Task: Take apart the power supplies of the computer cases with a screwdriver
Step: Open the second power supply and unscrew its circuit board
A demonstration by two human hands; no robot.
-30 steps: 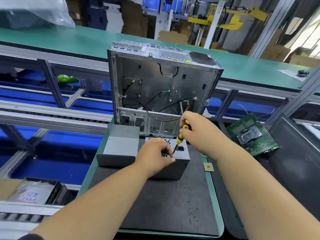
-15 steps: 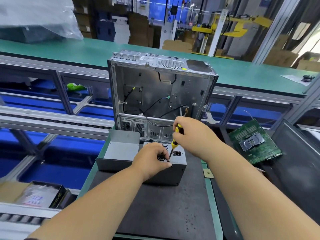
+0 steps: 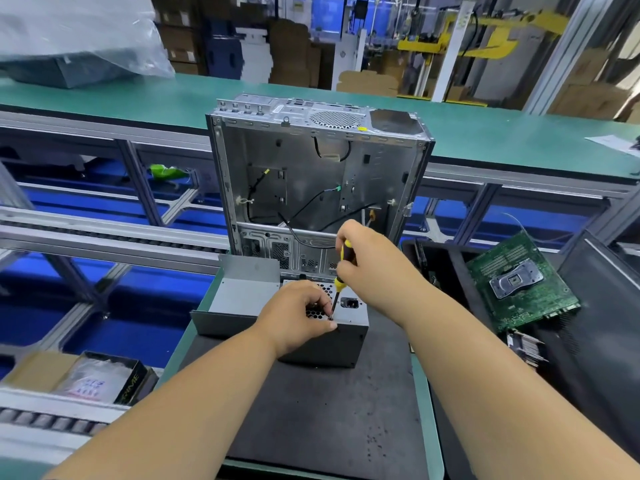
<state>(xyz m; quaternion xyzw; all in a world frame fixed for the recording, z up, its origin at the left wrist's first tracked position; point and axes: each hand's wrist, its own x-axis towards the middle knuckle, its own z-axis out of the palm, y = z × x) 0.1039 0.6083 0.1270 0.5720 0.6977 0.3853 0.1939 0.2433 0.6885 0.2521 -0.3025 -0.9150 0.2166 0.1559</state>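
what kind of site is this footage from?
Most likely an electronics teardown or recycling line in a factory: a gutted computer case on a green-edged bench, roller conveyor rails alongside, and a pulled motherboard in a bin.

Screwdriver (image 3: pixel 338 285) slightly more upright than a second ago

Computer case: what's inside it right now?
The computer case stands open and mostly gutted: loose black cables and bare metal panels. The right hand, gripping the screwdriver, covers part of the lower right interior.
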